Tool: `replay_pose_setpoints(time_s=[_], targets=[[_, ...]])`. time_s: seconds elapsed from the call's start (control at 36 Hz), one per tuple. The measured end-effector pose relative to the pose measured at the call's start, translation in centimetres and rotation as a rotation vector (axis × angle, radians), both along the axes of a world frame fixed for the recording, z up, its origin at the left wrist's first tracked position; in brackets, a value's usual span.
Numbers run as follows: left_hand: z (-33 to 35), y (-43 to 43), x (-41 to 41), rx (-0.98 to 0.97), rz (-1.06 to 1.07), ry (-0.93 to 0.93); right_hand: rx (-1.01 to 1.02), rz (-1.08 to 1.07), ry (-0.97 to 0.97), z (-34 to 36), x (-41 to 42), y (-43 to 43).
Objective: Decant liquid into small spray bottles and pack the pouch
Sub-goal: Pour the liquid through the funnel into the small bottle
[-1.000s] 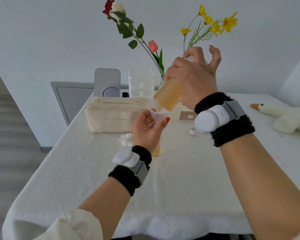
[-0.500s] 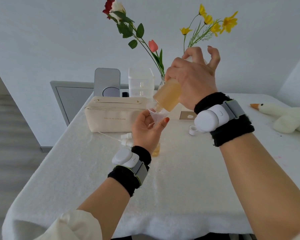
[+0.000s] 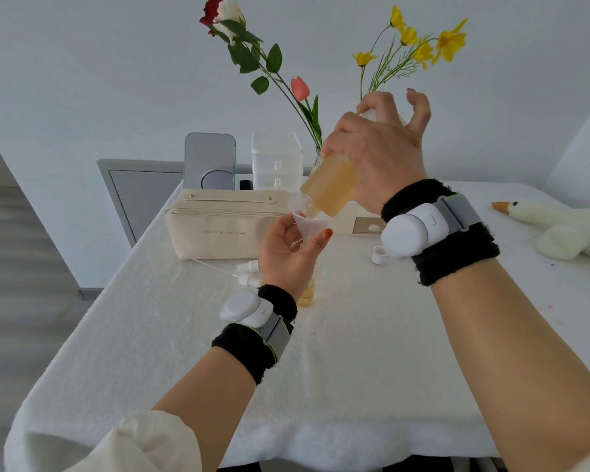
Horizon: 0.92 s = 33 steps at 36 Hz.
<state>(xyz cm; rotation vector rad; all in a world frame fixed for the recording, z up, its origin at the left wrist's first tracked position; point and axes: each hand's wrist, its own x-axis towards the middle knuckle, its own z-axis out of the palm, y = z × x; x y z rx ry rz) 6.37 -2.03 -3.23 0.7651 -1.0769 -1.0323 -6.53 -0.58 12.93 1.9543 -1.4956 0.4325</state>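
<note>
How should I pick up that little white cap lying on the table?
Pinch the white cap by its round side wall with two fingers, coming straight down from above: it seems to sit open end up on the table, small and low.

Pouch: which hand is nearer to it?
Left. The left hand holds the funnel beside the right end of the pouch; the right hand is raised farther right, tipping the bottle.

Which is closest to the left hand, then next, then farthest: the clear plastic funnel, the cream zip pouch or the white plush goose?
1. Clear plastic funnel: held in the left hand.
2. Cream zip pouch: just to its left.
3. White plush goose: far right.
</note>
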Motion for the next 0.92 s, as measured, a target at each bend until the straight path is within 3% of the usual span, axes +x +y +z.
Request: replay_pose_setpoints(time_s=[0.92], targets=[[0.20,-0.03,-0.14,-0.003,-0.016,0.018,0.008,0.031,0.017,0.65,0.30,-0.48]])
